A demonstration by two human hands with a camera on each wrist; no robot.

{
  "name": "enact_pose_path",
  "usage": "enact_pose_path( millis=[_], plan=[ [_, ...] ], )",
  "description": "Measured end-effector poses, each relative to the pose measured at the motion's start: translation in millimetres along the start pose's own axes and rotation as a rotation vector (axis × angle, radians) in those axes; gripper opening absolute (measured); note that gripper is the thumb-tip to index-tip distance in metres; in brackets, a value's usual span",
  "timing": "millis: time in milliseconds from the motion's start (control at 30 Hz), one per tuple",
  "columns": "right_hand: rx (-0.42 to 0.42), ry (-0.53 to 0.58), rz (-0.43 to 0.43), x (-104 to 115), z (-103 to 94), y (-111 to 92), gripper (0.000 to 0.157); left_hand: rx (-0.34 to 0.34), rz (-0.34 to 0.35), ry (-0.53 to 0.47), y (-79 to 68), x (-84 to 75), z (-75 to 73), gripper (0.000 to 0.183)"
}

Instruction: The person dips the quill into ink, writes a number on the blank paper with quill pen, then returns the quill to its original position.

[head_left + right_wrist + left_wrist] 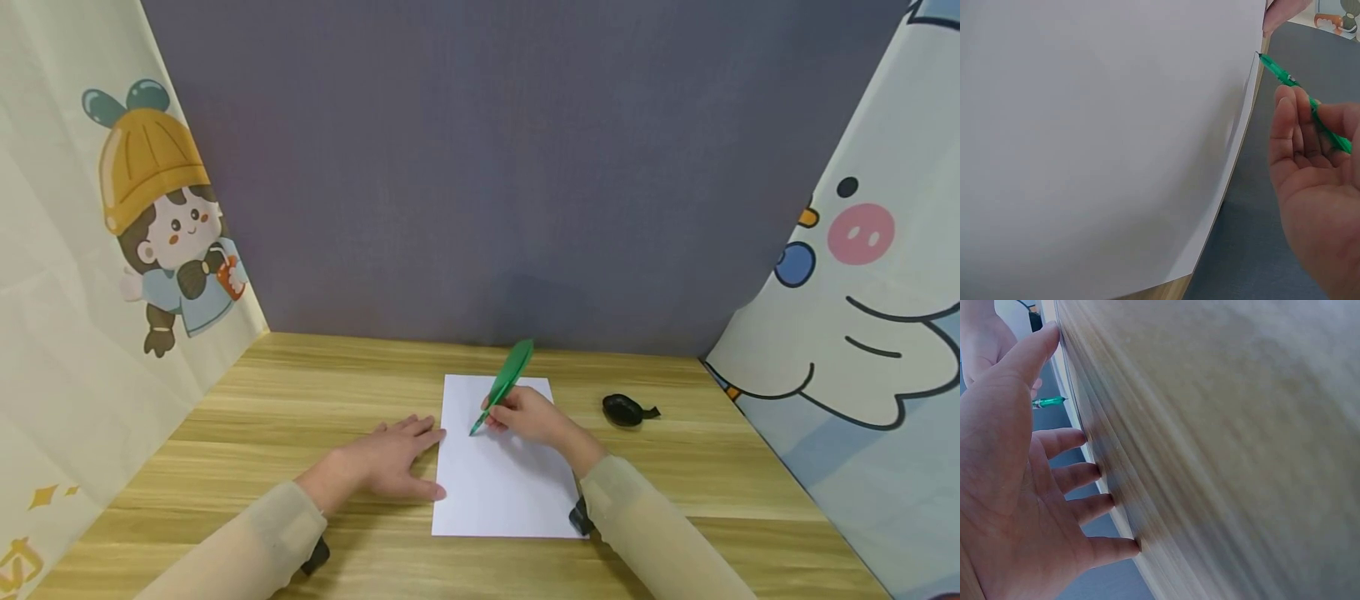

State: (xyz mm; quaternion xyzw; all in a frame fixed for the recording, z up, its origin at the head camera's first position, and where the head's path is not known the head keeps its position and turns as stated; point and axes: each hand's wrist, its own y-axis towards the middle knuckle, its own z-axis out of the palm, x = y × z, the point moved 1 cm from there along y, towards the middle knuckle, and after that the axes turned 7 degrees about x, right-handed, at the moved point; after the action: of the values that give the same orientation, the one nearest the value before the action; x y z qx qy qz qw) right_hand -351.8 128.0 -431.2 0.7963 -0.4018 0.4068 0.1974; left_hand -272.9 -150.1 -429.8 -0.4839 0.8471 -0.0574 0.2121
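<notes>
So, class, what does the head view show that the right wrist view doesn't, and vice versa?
Only the head view: the black object, the green feather shape, both sleeves.
Only the right wrist view: the palm of the right hand.
Both: that hand itself, some of the left hand, the green pen, white paper, wooden table.

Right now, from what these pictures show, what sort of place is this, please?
Probably an indoor booth arranged for desk work: a wooden table with white paper on it, a plain grey backdrop behind, and cartoon-printed sheets on both sides.
</notes>
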Motion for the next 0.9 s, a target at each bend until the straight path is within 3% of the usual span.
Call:
enact_pose_path(
  millis=[500, 900],
  plan=[
    [0.026, 0.027, 0.028, 7.9, 3.1, -5.7, 0.023, -0.001, 0.002, 0.002, 0.3, 0.2, 0.7, 0.103],
    [0.044, 0.115, 0.057, 6.6, 8.1, -9.5, 0.025, 0.001, -0.001, -0.004, -1.8, -1.6, -0.7, 0.102]
  ],
)
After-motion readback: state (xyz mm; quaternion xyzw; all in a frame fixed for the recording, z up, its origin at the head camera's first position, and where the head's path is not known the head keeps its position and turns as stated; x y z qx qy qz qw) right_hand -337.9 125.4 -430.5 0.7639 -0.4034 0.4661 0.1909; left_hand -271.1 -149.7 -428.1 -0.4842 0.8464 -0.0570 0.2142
